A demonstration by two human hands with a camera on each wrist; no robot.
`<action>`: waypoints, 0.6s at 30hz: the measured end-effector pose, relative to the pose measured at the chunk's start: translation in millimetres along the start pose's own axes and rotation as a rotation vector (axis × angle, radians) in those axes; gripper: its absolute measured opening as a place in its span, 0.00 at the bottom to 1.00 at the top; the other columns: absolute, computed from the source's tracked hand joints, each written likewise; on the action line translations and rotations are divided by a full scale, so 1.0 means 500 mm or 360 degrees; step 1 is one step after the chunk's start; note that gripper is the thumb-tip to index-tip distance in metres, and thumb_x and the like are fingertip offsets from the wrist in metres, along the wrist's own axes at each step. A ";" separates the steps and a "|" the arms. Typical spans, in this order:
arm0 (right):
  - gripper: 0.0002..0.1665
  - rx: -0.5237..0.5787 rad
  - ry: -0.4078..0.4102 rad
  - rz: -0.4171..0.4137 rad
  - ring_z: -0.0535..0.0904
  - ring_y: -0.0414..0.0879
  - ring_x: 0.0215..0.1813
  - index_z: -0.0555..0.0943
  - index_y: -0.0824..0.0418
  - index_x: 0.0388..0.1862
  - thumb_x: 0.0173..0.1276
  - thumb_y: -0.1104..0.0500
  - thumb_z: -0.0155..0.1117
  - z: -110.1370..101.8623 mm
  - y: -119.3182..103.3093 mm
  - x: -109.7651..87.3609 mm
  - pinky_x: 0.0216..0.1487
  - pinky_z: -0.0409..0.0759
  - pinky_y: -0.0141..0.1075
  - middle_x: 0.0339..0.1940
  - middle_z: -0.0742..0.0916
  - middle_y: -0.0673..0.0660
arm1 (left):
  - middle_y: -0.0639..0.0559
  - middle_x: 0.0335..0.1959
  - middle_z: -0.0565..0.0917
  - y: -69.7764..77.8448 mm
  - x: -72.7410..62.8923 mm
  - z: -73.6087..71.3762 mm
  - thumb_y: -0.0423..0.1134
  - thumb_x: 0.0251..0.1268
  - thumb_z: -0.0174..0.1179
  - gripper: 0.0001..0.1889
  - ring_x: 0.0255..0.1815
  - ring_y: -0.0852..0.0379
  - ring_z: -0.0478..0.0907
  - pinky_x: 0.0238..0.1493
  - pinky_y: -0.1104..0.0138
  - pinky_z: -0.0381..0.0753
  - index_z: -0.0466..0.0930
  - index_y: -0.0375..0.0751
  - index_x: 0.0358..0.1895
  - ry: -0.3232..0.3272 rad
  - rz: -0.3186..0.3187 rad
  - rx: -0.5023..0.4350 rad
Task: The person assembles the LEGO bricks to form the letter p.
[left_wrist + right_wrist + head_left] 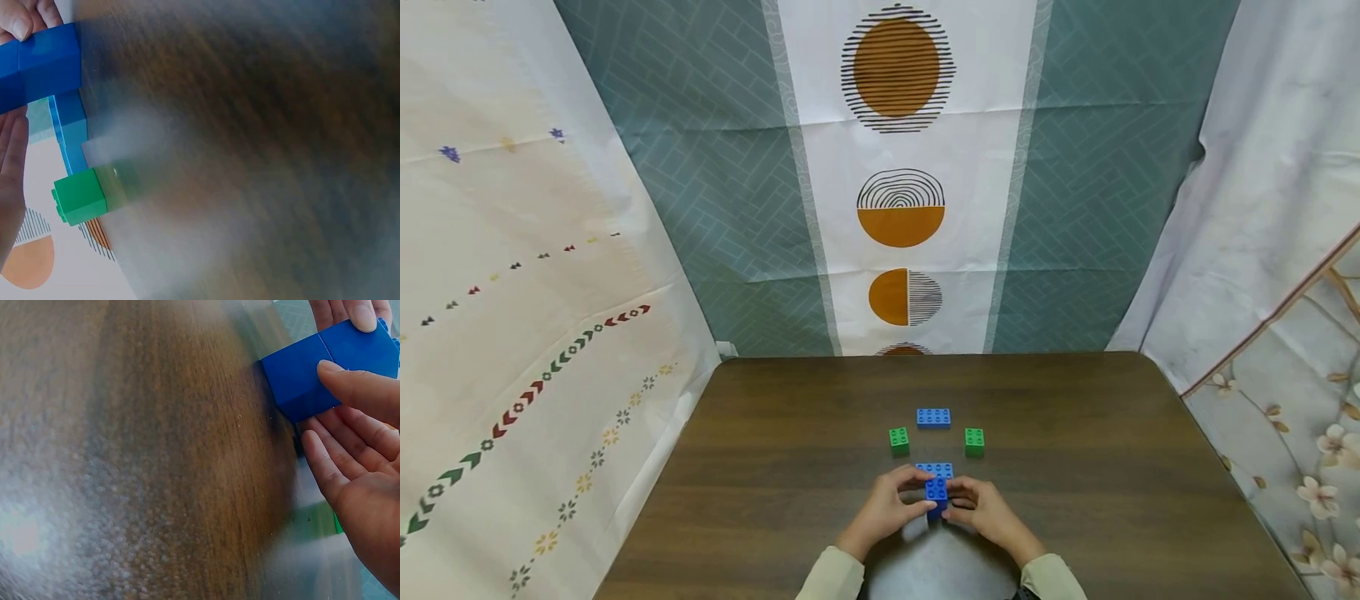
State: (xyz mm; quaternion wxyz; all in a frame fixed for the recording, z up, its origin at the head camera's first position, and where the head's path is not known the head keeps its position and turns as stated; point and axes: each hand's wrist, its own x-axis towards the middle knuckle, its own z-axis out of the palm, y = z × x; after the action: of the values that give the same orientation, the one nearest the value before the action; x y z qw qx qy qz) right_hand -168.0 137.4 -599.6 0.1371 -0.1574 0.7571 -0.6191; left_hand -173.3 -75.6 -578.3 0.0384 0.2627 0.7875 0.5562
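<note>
Two dark blue toy building bricks (936, 490), one on top of the other, stand between both hands at the near middle of the table. With thumb and fingers my left hand (889, 504) holds the upper brick (362, 347) from the left. From the right, my right hand (988, 512) grips the stack, its thumb across the lower brick (300, 381) near the seam. The seam between the bricks shows in both wrist views. Just behind the stack lies a lighter blue brick (935, 469), partly covered by the hands and stack.
Farther back, a green brick (898, 442) sits on the left and another green brick (974, 442) on the right. A blue eight-stud brick (933, 418) lies behind them. The brown wooden table (775, 467) ends at a patterned curtain (902, 250).
</note>
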 end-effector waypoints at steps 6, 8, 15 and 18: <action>0.26 0.0015 0.0008 0.0013 0.80 0.59 0.54 0.75 0.76 0.52 0.59 0.64 0.72 -0.004 0.002 -0.001 0.55 0.80 0.44 0.50 0.82 0.67 | 0.47 0.45 0.82 -0.001 0.001 0.001 0.34 0.59 0.68 0.15 0.49 0.51 0.82 0.52 0.55 0.81 0.80 0.40 0.50 -0.0036 0.0007 -0.0030; 0.26 0.0002 -0.0001 0.0019 0.80 0.58 0.54 0.75 0.75 0.52 0.59 0.63 0.72 -0.004 0.004 -0.002 0.55 0.80 0.42 0.50 0.83 0.67 | 0.48 0.46 0.82 -0.001 0.001 0.001 0.34 0.59 0.67 0.15 0.50 0.51 0.82 0.52 0.56 0.81 0.80 0.41 0.50 -0.0053 -0.0005 -0.0022; 0.21 -0.0071 -0.0016 -0.0093 0.78 0.65 0.54 0.76 0.76 0.53 0.62 0.70 0.66 -0.022 -0.019 -0.012 0.55 0.78 0.49 0.50 0.81 0.71 | 0.49 0.48 0.82 0.000 0.000 0.000 0.36 0.60 0.67 0.16 0.50 0.50 0.81 0.54 0.55 0.80 0.79 0.43 0.51 -0.0081 -0.0050 -0.0003; 0.17 -0.0105 0.0053 -0.0133 0.77 0.70 0.53 0.77 0.77 0.51 0.63 0.72 0.64 -0.032 -0.064 -0.021 0.54 0.77 0.54 0.49 0.81 0.73 | 0.48 0.48 0.83 -0.002 0.000 -0.001 0.35 0.59 0.68 0.17 0.50 0.50 0.81 0.53 0.54 0.80 0.79 0.42 0.51 -0.0068 -0.0042 0.0011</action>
State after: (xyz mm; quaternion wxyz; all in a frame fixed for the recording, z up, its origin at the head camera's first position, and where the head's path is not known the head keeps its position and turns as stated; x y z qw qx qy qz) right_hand -162.6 150.0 -564.9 0.0932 -0.1830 0.7721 -0.6014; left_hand -173.9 -76.3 -578.9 0.0616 0.2642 0.7919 0.5471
